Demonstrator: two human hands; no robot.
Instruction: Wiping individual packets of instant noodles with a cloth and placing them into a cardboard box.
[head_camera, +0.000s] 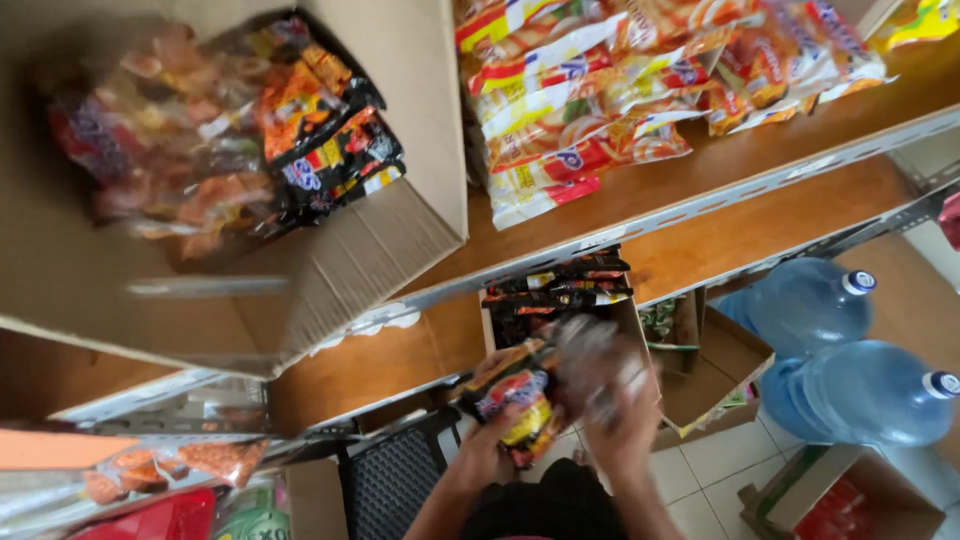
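Both hands are low in the middle of the view, over the tiled floor (720, 470). The left hand (490, 450) is closed around a dark snack packet (520, 395) with orange and yellow print, fingers wrapped over its near edge. The right hand (625, 430) is blurred; it touches a clear crumpled plastic wrap (595, 360) just right of the packet, but whether the fingers pinch it or only rest on it cannot be told.

Just beyond the hands stands an open carton (640, 310) filled with more dark packets, partly hidden under the lower wooden shelf (700, 250). On the upper shelf (760, 150), far right, lie red and yellow noodle packs (580, 110), cut off by the top edge. To the left a big cardboard box (380, 240) holds blurred packets whose print cannot be made out. Two blue water jugs (840, 350) lie at the right. A black crate (390, 480) sits near left, half covered by the left arm.
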